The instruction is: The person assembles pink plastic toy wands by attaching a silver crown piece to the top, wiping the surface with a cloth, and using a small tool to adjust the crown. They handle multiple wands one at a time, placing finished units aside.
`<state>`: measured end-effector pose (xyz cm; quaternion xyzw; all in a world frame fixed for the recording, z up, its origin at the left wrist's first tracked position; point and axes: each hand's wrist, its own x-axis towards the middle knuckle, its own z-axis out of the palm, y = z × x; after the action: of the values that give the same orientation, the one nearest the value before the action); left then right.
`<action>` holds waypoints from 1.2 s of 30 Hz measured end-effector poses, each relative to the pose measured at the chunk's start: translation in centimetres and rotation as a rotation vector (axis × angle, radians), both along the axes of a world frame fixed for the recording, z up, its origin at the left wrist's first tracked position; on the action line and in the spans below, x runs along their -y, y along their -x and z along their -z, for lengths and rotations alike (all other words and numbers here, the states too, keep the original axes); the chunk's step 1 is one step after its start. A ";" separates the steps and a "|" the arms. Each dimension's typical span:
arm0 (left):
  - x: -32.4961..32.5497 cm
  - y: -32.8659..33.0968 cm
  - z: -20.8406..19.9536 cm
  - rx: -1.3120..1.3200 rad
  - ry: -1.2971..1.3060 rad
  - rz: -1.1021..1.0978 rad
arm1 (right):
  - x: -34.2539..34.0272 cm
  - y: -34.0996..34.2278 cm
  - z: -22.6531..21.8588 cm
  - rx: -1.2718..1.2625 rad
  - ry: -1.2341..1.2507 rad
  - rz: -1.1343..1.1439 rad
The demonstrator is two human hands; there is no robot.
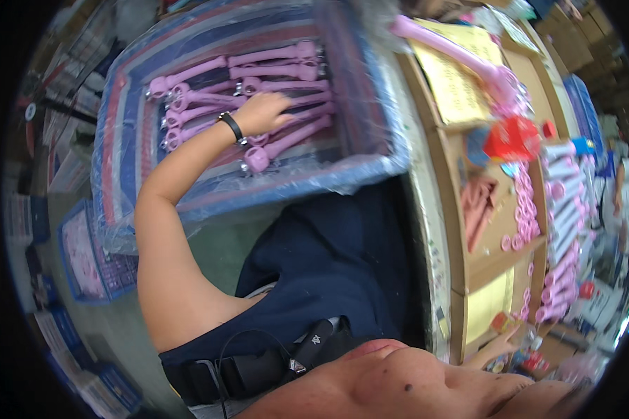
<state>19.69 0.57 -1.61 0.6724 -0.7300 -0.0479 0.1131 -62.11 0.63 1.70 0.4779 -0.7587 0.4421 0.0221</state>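
My left hand (262,115), with a black band at the wrist, reaches into a plastic-lined blue crate (388,164). Its fingers bend around the handle of a pink wand-shaped piece (307,115), which the hand partly covers. Several more pink wands (189,72) with round heads and shiny metal fittings lie side by side in rows around the hand. On the far right, my right hand (502,343) is at the edge of the workbench, close to a clear bottle (532,342) and small red-topped items. Its fingers are small and partly hidden.
A cardboard tray (458,269) along the bench holds yellow paper (461,77), pink rings (525,209), a brown cloth (479,206) and a red bag (514,138). A larger pink wand (461,52) lies across its top. Beyond are stacked pink handles (562,279). Another blue crate (94,258) stands on the floor.
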 end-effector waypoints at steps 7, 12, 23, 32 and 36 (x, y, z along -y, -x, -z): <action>-12.3 -13.4 18.1 -0.092 -1.100 -0.167 | -2.7 3.8 0.3 -0.571 -0.113 0.433; -6.4 -7.3 25.9 -1.211 -0.875 -0.556 | -4.2 -4.5 -5.5 -0.279 -0.056 0.249; 6.8 -0.4 35.0 -1.645 -0.738 -1.219 | 0.6 -41.6 -21.0 -0.730 0.214 -1.218; 1.7 -2.2 22.6 -1.484 -0.785 -0.799 | 2.9 -40.6 -19.1 -0.783 0.267 -1.326; 2.4 0.7 11.9 -1.344 -0.422 -0.551 | 10.5 -32.7 -9.8 -0.374 -0.432 -0.535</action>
<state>18.97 -1.87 -13.51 0.6640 -0.2845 -0.5564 0.4107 -29.38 -9.86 11.53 0.7248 -0.6658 0.1674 -0.0570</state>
